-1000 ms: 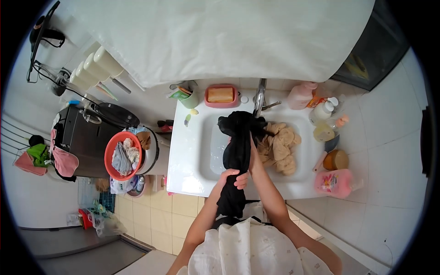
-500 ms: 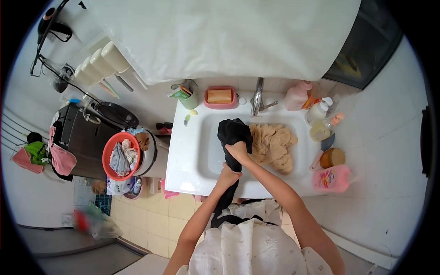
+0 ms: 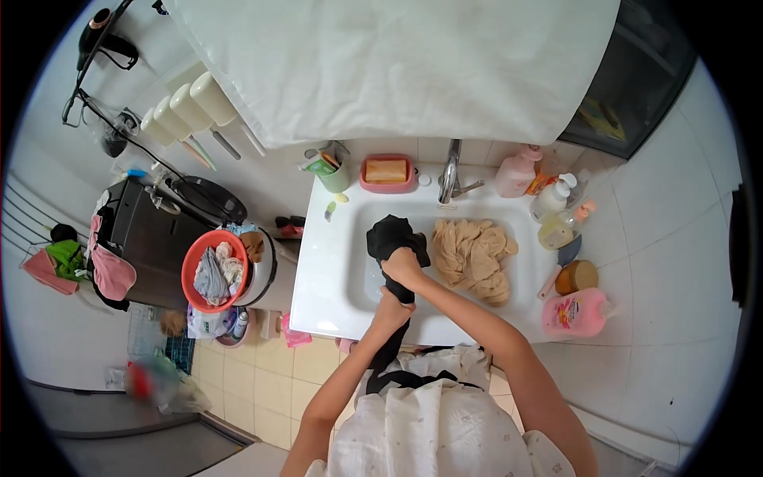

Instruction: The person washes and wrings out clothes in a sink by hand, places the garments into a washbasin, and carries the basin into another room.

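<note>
A black cloth (image 3: 392, 235) is bunched over the left part of the white sink (image 3: 322, 278). My right hand (image 3: 404, 269) grips its upper part, above the basin. Just below, near the sink's front edge, my left hand (image 3: 392, 309) is closed round the same cloth, whose lower end hangs down toward my body. In the right part of the basin lies a crumpled beige cloth (image 3: 475, 258), which neither hand touches. The faucet (image 3: 450, 176) stands behind the basin.
A soap in a pink dish (image 3: 387, 173) and a green cup (image 3: 334, 177) stand behind the sink. Several bottles, a jar (image 3: 577, 277) and a pink bottle (image 3: 574, 313) line its right side. A red basin (image 3: 214, 271) with clothes is at the left.
My right hand has come from the faucet side onto the black cloth. The bunched cloth has moved left and toward me, away from the faucet and the beige cloth.
</note>
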`<state>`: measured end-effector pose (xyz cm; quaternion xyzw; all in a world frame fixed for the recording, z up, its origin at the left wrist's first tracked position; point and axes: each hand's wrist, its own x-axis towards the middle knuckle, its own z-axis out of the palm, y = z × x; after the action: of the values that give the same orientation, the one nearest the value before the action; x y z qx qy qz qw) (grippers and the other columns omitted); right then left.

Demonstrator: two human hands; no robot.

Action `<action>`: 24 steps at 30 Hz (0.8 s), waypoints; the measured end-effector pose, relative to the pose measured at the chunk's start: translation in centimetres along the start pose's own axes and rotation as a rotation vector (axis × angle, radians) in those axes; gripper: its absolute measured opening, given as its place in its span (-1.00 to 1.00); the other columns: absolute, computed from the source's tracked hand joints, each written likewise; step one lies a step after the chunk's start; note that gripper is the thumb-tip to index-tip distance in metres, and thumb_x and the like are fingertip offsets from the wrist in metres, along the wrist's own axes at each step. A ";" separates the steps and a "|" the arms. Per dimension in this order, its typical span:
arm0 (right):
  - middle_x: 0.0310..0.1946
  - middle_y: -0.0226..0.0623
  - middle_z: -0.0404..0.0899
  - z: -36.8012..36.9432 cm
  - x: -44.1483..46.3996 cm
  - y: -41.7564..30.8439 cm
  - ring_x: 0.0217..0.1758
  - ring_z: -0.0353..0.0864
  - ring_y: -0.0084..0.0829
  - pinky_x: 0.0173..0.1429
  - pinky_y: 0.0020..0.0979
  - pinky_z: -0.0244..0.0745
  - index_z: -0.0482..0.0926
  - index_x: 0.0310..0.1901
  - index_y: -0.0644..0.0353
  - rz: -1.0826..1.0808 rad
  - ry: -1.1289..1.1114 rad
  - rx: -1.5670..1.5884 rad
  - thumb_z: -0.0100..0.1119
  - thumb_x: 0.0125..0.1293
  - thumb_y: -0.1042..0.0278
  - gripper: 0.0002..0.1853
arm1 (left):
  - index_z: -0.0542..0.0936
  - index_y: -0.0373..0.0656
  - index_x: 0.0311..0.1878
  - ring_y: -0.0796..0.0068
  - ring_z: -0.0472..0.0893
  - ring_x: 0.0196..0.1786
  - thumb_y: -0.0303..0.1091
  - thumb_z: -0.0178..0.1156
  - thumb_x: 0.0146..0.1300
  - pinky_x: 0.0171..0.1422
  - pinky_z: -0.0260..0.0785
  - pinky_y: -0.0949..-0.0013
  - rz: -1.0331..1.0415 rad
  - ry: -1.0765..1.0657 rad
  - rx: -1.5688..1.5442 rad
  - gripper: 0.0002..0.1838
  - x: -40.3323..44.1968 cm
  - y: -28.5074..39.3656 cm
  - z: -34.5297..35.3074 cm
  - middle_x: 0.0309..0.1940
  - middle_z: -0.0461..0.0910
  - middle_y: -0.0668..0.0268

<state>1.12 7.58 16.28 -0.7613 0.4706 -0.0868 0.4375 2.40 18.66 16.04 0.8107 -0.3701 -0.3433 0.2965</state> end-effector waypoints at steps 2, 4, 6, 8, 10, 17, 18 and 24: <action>-0.41 0.16 0.46 0.0 0.2 0.3 -0.25 0.47 -0.01 -0.10 -0.28 0.37 0.48 -0.44 0.43 -0.019 -0.006 0.012 0.11 -0.15 0.33 -0.71 | 0.19 -0.42 -0.18 0.16 0.51 -0.39 -0.33 0.10 -0.10 -0.29 0.33 0.31 0.018 -0.190 -0.205 -0.53 -0.1 0.0 -0.4 -0.51 0.46 0.03; -0.40 0.17 0.46 -0.3 0.0 0.3 -0.23 0.46 -0.01 -0.09 -0.29 0.36 0.48 -0.41 0.43 -0.045 -0.017 0.020 0.12 -0.16 0.33 -0.70 | 0.25 -0.36 -0.22 0.31 0.51 -0.46 -0.33 0.12 -0.09 -0.34 0.33 0.36 0.035 -0.372 -0.416 -0.59 -0.4 0.0 -1.3 -0.55 0.46 0.15; -0.35 0.17 0.46 -0.4 -0.9 0.7 -0.19 0.45 -0.01 -0.08 -0.32 0.35 0.47 -0.32 0.44 -0.149 0.039 0.206 0.12 -0.17 0.33 -0.64 | 0.33 -0.26 -0.31 0.54 0.44 -0.49 -0.35 0.12 -0.09 -0.36 0.31 0.44 0.080 -0.521 -0.484 -0.72 -1.2 -0.3 -2.2 -0.62 0.40 0.33; -0.28 0.13 0.45 0.4 -1.0 1.2 -0.16 0.45 -0.09 -0.06 -0.36 0.33 0.42 -0.21 0.45 -0.231 0.149 0.227 0.12 -0.17 0.33 -0.55 | 0.38 -0.26 -0.26 0.52 0.46 -0.38 -0.29 0.16 -0.07 -0.24 0.32 0.43 0.114 -0.567 -0.461 -0.67 -1.2 -1.2 -3.3 -0.50 0.46 0.30; -0.21 -0.14 0.47 -0.2 -1.9 0.4 -0.16 0.44 -0.39 -0.06 -0.50 0.32 0.40 -0.12 0.41 -0.086 -0.074 0.513 0.13 -0.14 0.35 -0.52 | 0.31 -0.29 -0.03 0.44 0.44 -0.13 -0.18 0.23 -0.08 -0.02 0.27 0.41 0.167 -0.807 -0.684 -0.43 -1.4 -2.1 -4.5 -0.21 0.45 0.20; -0.04 -0.06 0.34 -0.3 -6.1 -1.4 0.03 0.32 -0.31 0.10 -0.46 0.19 0.26 0.01 0.44 -0.359 -0.313 0.602 0.15 -0.10 0.39 -0.42 | 0.02 -0.15 0.24 0.18 0.11 0.24 0.45 -0.21 -0.13 0.28 -0.02 0.15 0.115 -0.434 -1.760 -0.01 1.6 -6.0 -4.4 0.23 0.04 0.14; -0.04 -0.06 0.34 -0.3 -6.3 -1.3 0.03 0.32 -0.31 0.10 -0.46 0.19 0.26 0.01 0.44 -0.357 -0.311 0.605 0.15 -0.10 0.39 -0.42 | 0.04 -0.11 0.24 0.19 0.12 0.24 0.42 -0.22 -0.07 0.28 -0.01 0.16 0.131 -0.296 -1.761 -0.07 1.8 -5.3 -4.5 0.22 0.06 0.18; -0.07 -0.12 0.37 -2.1 -8.0 -0.8 -0.01 0.32 -0.34 0.12 -0.43 0.18 0.26 0.01 0.39 -0.441 -0.401 0.634 0.22 -0.14 0.38 -0.39 | 0.27 -0.20 0.10 0.26 0.33 0.10 0.17 -0.10 0.10 0.22 0.12 0.24 0.236 -0.020 -1.667 -0.33 4.0 -3.5 -5.8 0.06 0.31 0.14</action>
<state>-3.84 12.82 20.39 -0.6734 0.1526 -0.1687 0.7034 10.25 18.65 15.48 0.2794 -0.0803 -0.4782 0.8287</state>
